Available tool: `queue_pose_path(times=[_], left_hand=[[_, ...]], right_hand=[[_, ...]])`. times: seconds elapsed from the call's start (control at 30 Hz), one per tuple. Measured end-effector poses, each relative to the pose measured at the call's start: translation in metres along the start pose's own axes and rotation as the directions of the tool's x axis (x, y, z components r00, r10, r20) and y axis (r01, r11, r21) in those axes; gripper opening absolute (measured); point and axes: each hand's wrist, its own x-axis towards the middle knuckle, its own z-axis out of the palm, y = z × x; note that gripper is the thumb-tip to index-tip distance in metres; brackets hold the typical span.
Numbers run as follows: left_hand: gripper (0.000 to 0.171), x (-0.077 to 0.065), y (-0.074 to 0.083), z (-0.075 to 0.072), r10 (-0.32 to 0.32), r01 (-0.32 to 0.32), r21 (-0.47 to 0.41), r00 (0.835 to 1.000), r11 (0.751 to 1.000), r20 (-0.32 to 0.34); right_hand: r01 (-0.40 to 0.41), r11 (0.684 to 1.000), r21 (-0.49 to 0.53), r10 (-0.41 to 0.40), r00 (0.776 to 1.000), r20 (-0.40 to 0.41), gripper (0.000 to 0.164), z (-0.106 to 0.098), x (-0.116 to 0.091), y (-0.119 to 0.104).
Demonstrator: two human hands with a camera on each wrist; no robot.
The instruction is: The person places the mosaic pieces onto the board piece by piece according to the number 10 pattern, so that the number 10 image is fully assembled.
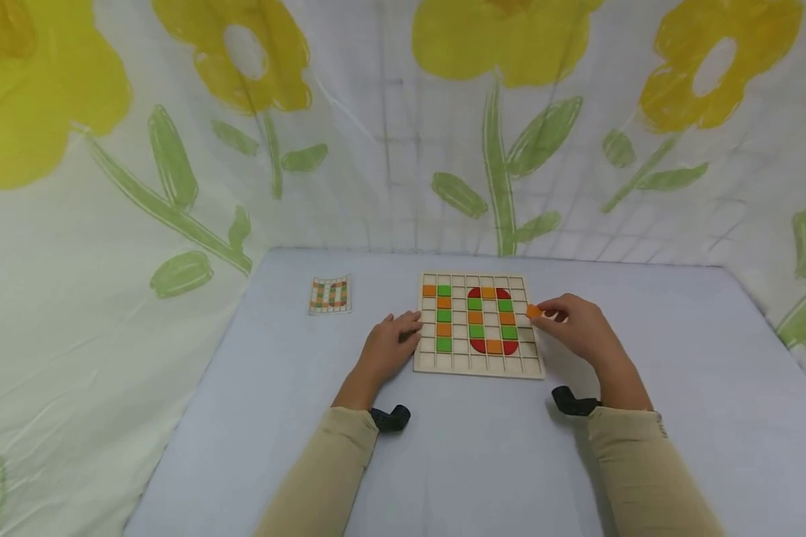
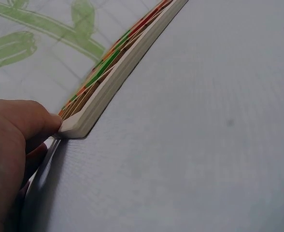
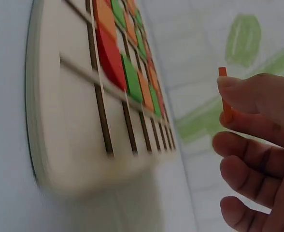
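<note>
A pale wooden grid board lies on the table, with green, orange and red tiles set in its squares; they form a "10". At its left edge, my left hand rests with fingers relaxed against the rim, and in the left wrist view its fingertip touches the board corner. My right hand pinches a small orange square tile between thumb and forefinger, just over the board's right edge. The right wrist view shows this orange tile edge-on, its remaining fingers loosely curled.
A small pattern card showing a similar coloured "10" lies to the left of the board. The white table meets a white curtain with printed yellow flowers at the back. Dark straps with cameras sit on both wrists.
</note>
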Motion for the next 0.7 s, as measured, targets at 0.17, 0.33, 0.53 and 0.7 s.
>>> queue_pose_path(times=[0.17, 0.33, 0.53, 0.7], left_hand=[[0.032, 0.001, -0.001, 0.000, -0.012, 0.013, -0.014, 1.000, 1.000, 0.009], [0.031, 0.002, -0.001, 0.001, -0.009, 0.009, -0.021, 1.000, 1.000, 0.022], [0.032, 0.004, 0.000, 0.001, -0.005, 0.005, -0.011, 1.000, 1.000, 0.019], [0.031, 0.003, -0.001, 0.000, -0.022, 0.022, -0.009, 1.000, 1.000, 0.016]], right_hand=[[0.102, 0.994, 0.031, -0.104, 0.991, 0.082, 0.038, 0.036, 0.011, -0.040], [0.147, 0.989, 0.011, -0.147, 0.978, 0.150, 0.034, 0.063, 0.017, -0.061], [0.175, 0.983, -0.051, -0.164, 0.971, 0.172, 0.032, 0.078, 0.018, -0.068], [0.181, 0.982, -0.058, -0.167, 0.968, 0.190, 0.029, 0.083, 0.017, -0.071]])
